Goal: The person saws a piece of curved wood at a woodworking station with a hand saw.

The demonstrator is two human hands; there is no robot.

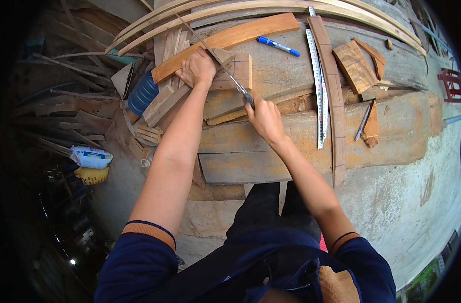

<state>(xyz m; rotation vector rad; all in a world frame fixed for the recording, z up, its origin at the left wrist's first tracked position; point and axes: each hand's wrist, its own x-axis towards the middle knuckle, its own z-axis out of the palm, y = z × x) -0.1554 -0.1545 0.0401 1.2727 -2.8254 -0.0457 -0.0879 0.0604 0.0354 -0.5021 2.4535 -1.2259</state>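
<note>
My right hand (266, 119) is closed around the dark handle of a handsaw (223, 69). The saw's narrow blade slants up and left, past my left hand and across a long reddish-brown wooden board (261, 31). My left hand (197, 67) bears down with bent fingers at the lower edge of that board, just left of the blade; its fingertips are partly hidden. A small wooden block with pencil lines (243, 70) lies right of the blade, under the board's lower side. Whether the saw teeth touch the wood, I cannot tell.
On the weathered planks (291, 144) lie a blue marker (279, 46), a steel ruler (317, 91), a long marked wooden strip (334, 96), wood offcuts (355, 65) and a pen (363, 122). A blue plastic bottle (142, 94) stands left of the board. Scrap wood fills the left side.
</note>
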